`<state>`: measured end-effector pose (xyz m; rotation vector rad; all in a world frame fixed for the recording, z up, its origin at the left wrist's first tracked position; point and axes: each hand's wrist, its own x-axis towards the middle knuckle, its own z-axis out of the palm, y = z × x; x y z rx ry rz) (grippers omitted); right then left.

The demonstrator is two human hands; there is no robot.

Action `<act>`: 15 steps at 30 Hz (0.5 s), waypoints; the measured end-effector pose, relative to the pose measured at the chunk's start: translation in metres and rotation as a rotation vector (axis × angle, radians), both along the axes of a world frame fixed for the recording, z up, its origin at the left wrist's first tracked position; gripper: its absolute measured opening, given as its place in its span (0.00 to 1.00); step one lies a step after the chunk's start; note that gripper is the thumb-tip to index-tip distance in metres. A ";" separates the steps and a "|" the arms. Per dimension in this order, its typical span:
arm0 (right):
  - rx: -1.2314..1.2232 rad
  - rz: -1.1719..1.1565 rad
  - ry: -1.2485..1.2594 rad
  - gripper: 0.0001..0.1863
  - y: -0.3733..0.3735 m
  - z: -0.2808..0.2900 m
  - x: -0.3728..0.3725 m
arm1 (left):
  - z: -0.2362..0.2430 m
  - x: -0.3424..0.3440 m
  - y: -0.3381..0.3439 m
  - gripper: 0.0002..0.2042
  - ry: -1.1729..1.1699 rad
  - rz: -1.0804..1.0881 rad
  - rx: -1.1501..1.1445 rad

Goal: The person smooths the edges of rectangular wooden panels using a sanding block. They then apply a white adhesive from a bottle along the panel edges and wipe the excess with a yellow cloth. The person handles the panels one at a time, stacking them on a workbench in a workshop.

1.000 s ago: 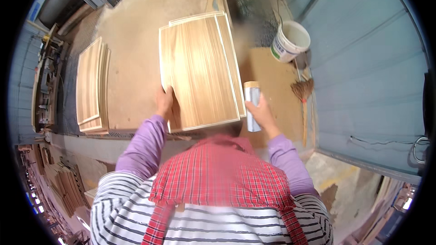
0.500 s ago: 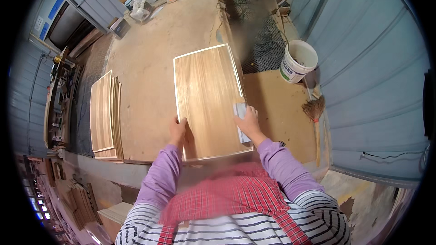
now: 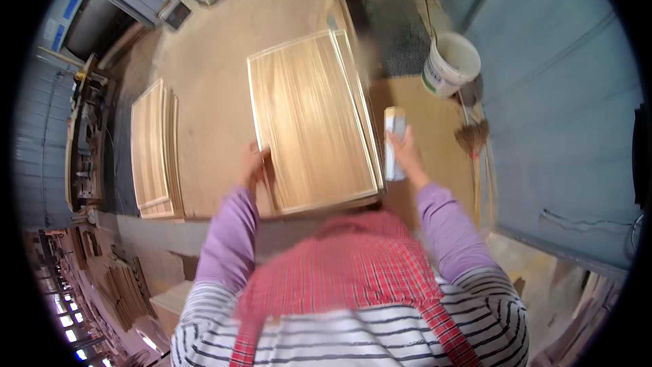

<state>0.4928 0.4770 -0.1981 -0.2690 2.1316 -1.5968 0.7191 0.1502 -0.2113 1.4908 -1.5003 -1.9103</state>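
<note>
A wood-grain panel (image 3: 305, 122) with pale edges lies in front of me on the table, shifted a little left over another panel (image 3: 360, 102) whose edge shows along its right side. My left hand (image 3: 253, 165) grips the left edge of the top panel near its lower corner, thumb on the face; the fingers beneath are partly hidden. To the right of the panels, off the wood, my right hand (image 3: 407, 153) holds a long grey-white sanding block (image 3: 394, 122) with a wooden end, upright and apart from the panel edge.
A stack of similar panels (image 3: 153, 149) lies at the table's left. The worn brown tabletop (image 3: 210, 109) runs away from me. To the right stand a white bucket (image 3: 445, 71) and a straw broom (image 3: 471, 137) by a metal wall (image 3: 557, 95). A dark box (image 3: 174, 13) sits at the far left.
My right hand has lifted the sanding block off the panel's right edge and moved right. The top panel has slid left, exposing the panel underneath. My left hand stays on its left edge.
</note>
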 end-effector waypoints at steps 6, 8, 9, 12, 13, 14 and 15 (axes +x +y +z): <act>0.204 0.124 0.037 0.26 0.072 0.019 0.047 | 0.007 0.005 -0.001 0.23 -0.122 -0.136 -0.245; 0.123 0.098 0.099 0.27 0.081 0.000 0.072 | 0.008 -0.001 -0.003 0.24 -0.156 -0.153 -0.315; 0.187 0.101 0.053 0.28 0.083 -0.002 0.079 | 0.014 -0.006 -0.003 0.27 -0.266 -0.221 -0.349; 0.185 0.074 0.102 0.28 0.080 -0.005 0.095 | 0.023 -0.026 0.021 0.30 -0.701 -0.388 -1.499; 0.236 0.064 0.121 0.28 0.075 0.002 0.099 | 0.016 -0.035 0.025 0.31 -0.597 -0.455 -1.486; 0.248 0.080 0.156 0.28 0.069 0.001 0.101 | 0.009 -0.045 0.031 0.31 -0.494 -0.521 -1.470; 0.267 0.085 0.191 0.28 0.068 -0.002 0.103 | 0.011 -0.060 0.047 0.31 -0.407 -0.600 -1.497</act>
